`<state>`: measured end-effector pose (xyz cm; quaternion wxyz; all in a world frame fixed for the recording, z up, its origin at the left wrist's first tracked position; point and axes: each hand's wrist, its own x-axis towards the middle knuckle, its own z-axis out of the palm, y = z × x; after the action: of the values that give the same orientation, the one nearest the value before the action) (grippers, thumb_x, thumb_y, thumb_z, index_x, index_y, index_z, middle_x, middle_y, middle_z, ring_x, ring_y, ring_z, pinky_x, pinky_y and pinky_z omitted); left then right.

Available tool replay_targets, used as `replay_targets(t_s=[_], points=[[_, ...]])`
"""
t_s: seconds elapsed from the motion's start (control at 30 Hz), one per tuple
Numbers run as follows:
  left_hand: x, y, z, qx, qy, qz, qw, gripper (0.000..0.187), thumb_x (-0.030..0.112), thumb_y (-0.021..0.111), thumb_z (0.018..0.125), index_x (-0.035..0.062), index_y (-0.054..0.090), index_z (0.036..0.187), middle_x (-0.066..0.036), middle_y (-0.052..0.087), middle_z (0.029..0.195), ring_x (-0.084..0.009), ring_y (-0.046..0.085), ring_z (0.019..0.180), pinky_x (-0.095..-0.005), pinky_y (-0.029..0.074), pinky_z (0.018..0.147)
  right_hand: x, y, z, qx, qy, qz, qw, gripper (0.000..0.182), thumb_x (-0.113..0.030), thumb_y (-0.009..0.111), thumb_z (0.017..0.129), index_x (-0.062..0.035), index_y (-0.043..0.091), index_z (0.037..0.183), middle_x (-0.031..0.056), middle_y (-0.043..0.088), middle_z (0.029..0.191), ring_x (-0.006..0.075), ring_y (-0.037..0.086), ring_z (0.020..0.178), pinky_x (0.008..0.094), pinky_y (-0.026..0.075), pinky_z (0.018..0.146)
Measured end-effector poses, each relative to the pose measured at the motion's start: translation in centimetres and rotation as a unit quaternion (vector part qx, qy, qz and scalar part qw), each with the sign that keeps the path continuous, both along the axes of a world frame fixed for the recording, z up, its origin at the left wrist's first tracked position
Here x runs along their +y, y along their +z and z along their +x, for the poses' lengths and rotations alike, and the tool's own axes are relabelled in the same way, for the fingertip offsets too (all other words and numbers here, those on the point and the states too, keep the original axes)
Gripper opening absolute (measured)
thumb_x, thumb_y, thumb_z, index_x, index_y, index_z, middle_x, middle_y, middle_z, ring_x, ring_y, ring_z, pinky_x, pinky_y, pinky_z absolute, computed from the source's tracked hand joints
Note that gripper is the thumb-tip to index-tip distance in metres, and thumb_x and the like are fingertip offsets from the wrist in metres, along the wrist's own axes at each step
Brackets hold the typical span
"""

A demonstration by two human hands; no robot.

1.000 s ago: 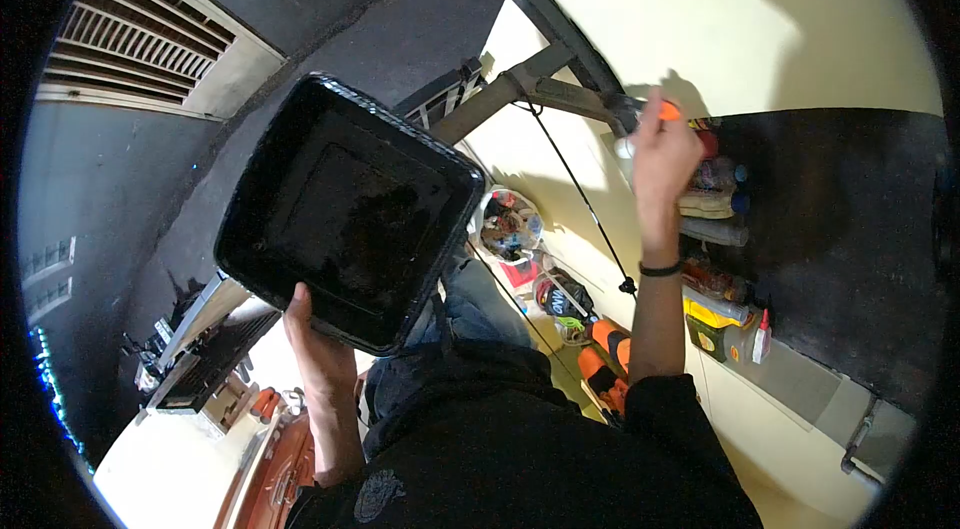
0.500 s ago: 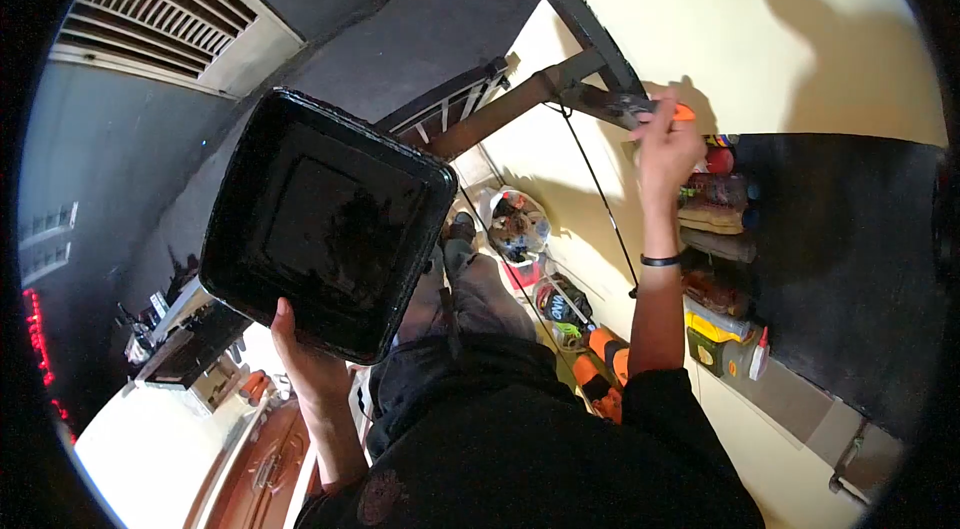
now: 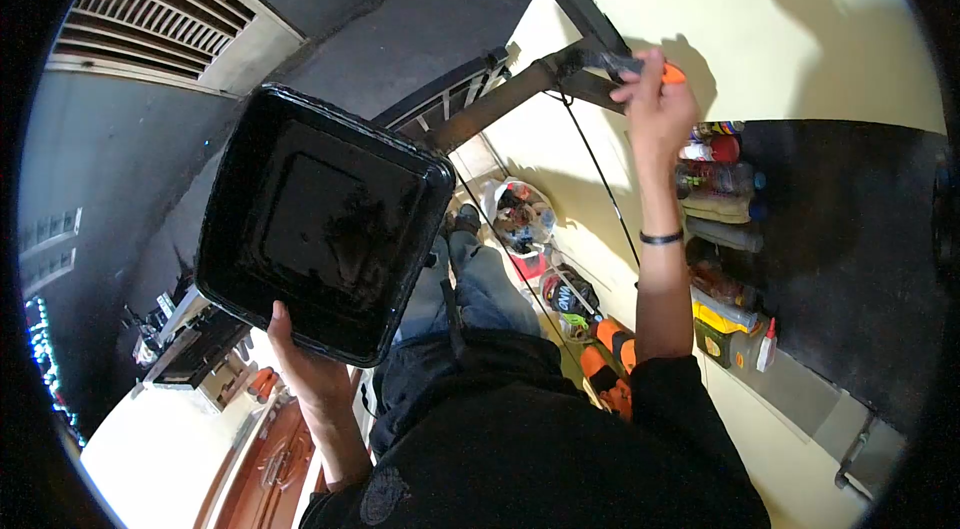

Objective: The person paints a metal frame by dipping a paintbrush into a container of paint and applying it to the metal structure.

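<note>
My left hand [image 3: 315, 379] grips the near edge of a square black tray [image 3: 240, 194], thumb over the rim. Wet-looking black paint coats the tray's inside, which is tipped toward me. In my right hand [image 3: 660, 109] is a paintbrush [image 3: 630, 67] with an orange handle end. Its dark bristles lie against the metal bracket [image 3: 590, 9] on the wall, close to where the bracket meets a long brown-black beam [image 3: 495, 111]. Motion blurs the bristle tip a little.
Thin dark cords [image 3: 600, 169] hang from the beam. Below stand a bin of clutter [image 3: 525, 219] and orange-and-black items [image 3: 605, 379]. Bottles [image 3: 720, 179] line a recess at right. A railing [image 3: 445, 94] lies beyond the beam, and a wooden cabinet [image 3: 270, 469] stands at lower left.
My right hand has moved up and slightly left, taking the brush from the lower brace to the bracket joint. The tray has barely shifted. Lights at far left turned from red to bluish white.
</note>
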<state>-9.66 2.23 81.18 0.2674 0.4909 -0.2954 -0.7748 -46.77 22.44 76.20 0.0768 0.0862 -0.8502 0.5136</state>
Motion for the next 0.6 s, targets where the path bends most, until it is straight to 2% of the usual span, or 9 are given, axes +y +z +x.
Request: replay_targets(t_s=[0.03, 0.1, 0.17, 0.23, 0.3, 0.43, 0.5, 0.57, 0.6], points=[[-0.1, -0.2, 0.1, 0.001, -0.009, -0.009, 1.000, 0.066, 0.050, 0.050, 0.099, 0.0025, 0.049, 0.144, -0.015, 0.053, 0.143, -0.0341, 0.054, 0.128, -0.0516, 0.045, 0.106, -0.7, -0.4, -0.4, 0.007, 0.014, -0.031, 0.999, 0.034, -0.028, 0.057, 0.105, 0.0032, 0.070, 0.103, 0.0109, 0.073, 0.076, 0.0131, 0.071, 0.062, 0.0257, 0.051, 0.052], [-0.1, -0.3, 0.3, -0.010, -0.009, -0.010, 1.000, 0.065, 0.050, 0.050, 0.099, 0.0029, 0.049, 0.144, -0.015, 0.053, 0.143, -0.0341, 0.054, 0.128, -0.0516, 0.044, 0.106, -0.7, -0.9, 0.1, -0.021, 0.034, -0.007, 0.999, 0.033, -0.027, 0.057, 0.105, 0.0035, 0.070, 0.103, 0.0106, 0.074, 0.076, 0.0132, 0.072, 0.063, 0.0253, 0.051, 0.051], [-0.3, -0.1, 0.0, -0.018, -0.002, -0.013, 1.000, 0.065, 0.050, 0.050, 0.099, 0.0032, 0.049, 0.144, -0.015, 0.053, 0.143, -0.0342, 0.053, 0.128, -0.0515, 0.044, 0.106, 0.5, -2.6, 1.1, 0.006, 0.063, 0.016, 0.998, 0.031, -0.024, 0.058, 0.105, 0.0051, 0.069, 0.104, 0.0116, 0.074, 0.079, 0.0135, 0.073, 0.065, 0.0256, 0.053, 0.053], [-0.1, 0.7, -0.3, 0.027, -0.009, 0.015, 0.999, 0.064, 0.050, 0.049, 0.099, 0.0034, 0.050, 0.143, -0.016, 0.054, 0.143, -0.0336, 0.054, 0.128, -0.0509, 0.044, 0.107, 1.5, -2.5, 2.0, 0.011, 0.041, 0.001, 0.999, 0.028, -0.019, 0.059, 0.104, 0.0070, 0.068, 0.105, 0.0136, 0.075, 0.085, 0.0145, 0.073, 0.068, 0.0274, 0.058, 0.059], [-0.1, 0.4, -0.1, 0.014, -0.001, 0.008, 1.000, 0.064, 0.050, 0.049, 0.099, 0.0033, 0.050, 0.143, -0.016, 0.053, 0.143, -0.0339, 0.053, 0.128, -0.0510, 0.044, 0.107, 1.9, -2.0, 1.7, 0.053, 0.045, 0.032, 0.997, 0.027, -0.019, 0.059, 0.104, 0.0057, 0.069, 0.106, 0.0120, 0.075, 0.083, 0.0140, 0.073, 0.067, 0.0271, 0.056, 0.058], [-0.4, -0.4, 0.2, -0.003, -0.005, -0.006, 1.000, 0.065, 0.050, 0.050, 0.099, 0.0032, 0.049, 0.144, -0.016, 0.053, 0.143, -0.0348, 0.053, 0.128, -0.0510, 0.044, 0.107, 0.7, -2.3, 0.5, 0.042, 0.069, -0.003, 0.997, 0.024, -0.018, 0.060, 0.103, 0.0034, 0.070, 0.106, 0.0102, 0.075, 0.080, 0.0137, 0.073, 0.067, 0.0272, 0.055, 0.058], [-0.4, 0.0, 0.0, -0.005, -0.007, -0.009, 1.000, 0.065, 0.050, 0.049, 0.099, 0.0031, 0.049, 0.144, -0.016, 0.053, 0.143, -0.0350, 0.053, 0.128, -0.0511, 0.044, 0.106, 1.3, -4.1, 0.5, 0.054, 0.086, 0.021, 0.995, 0.023, -0.018, 0.061, 0.103, 0.0016, 0.071, 0.107, 0.0095, 0.073, 0.075, 0.0133, 0.072, 0.065, 0.0268, 0.053, 0.058], [-0.5, 0.0, -0.2, -0.007, -0.002, -0.008, 1.000, 0.065, 0.050, 0.049, 0.099, 0.0031, 0.049, 0.144, -0.016, 0.053, 0.143, -0.0351, 0.054, 0.127, -0.0512, 0.044, 0.105, 2.8, -3.4, 2.1, 0.028, 0.079, 0.005, 0.996, 0.024, -0.019, 0.060, 0.103, 0.0019, 0.071, 0.108, 0.0100, 0.073, 0.071, 0.0138, 0.072, 0.065, 0.0262, 0.053, 0.061], [-0.5, 0.0, -0.1, -0.006, 0.008, -0.004, 1.000, 0.066, 0.050, 0.049, 0.099, 0.0029, 0.049, 0.144, -0.017, 0.053, 0.143, -0.0353, 0.054, 0.127, -0.0515, 0.044, 0.106, 3.6, -2.8, 2.5, 0.033, 0.067, 0.034, 0.997, 0.024, -0.019, 0.060, 0.103, 0.0016, 0.071, 0.108, 0.0101, 0.072, 0.069, 0.0138, 0.072, 0.066, 0.0260, 0.053, 0.061]])
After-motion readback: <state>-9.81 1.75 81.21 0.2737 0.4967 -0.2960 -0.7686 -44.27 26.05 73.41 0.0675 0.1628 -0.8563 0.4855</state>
